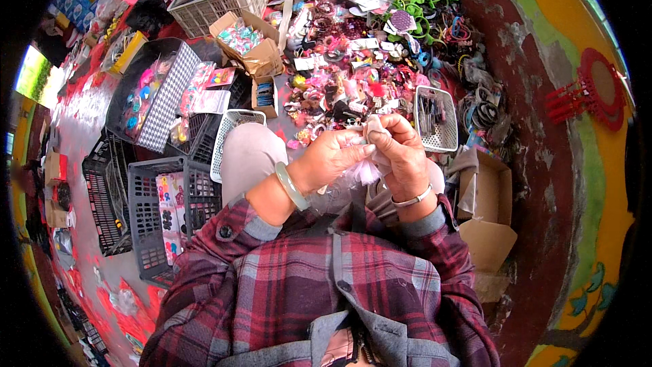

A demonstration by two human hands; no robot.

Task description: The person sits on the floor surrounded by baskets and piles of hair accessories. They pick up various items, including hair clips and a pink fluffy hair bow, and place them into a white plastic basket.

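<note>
Both hands are up close together, fingertips pinched tight: left hand and right hand share one pale fabric piece between thumbs and fingers, pale pink tulle showing just below. One bangle circles the left wrist, one bracelet the right. Just beyond them spreads a heap of hair accessories, too many to count, dotted with white labels, their print too small to read. Two white perforated baskets flank the hands, one either side. Left, a dark grey plastic crate; right, one open cardboard box. Farther left, worn red-and-grey floor; far right, a painted wall, maroon, green and yellow, with one round red ornament.
</note>
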